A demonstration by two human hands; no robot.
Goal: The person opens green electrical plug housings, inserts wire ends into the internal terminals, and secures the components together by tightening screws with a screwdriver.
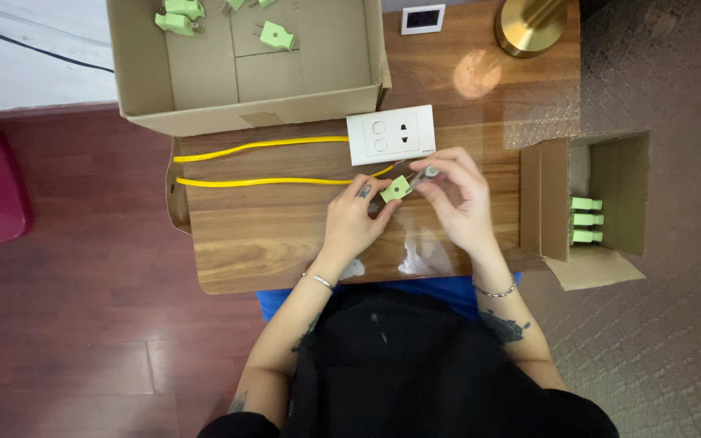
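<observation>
Your left hand (356, 217) pinches a light green plug (396, 189) between thumb and fingers, just above the middle of the wooden table (269, 243), and your right hand (458, 195) closes around a slim metal tool (425, 174) whose tip meets the plug. A yellow cable (261, 162) runs in two strands leftward from the plug, and a white wall socket plate (391, 134) lies just beyond your fingers. An open cardboard box (245, 65) with more green plugs sits at the far edge; a smaller box (590, 207) stands to the right. Dark red flooring surrounds the table. Both wrists angle inward, forearms resting near the table's edge.
</observation>
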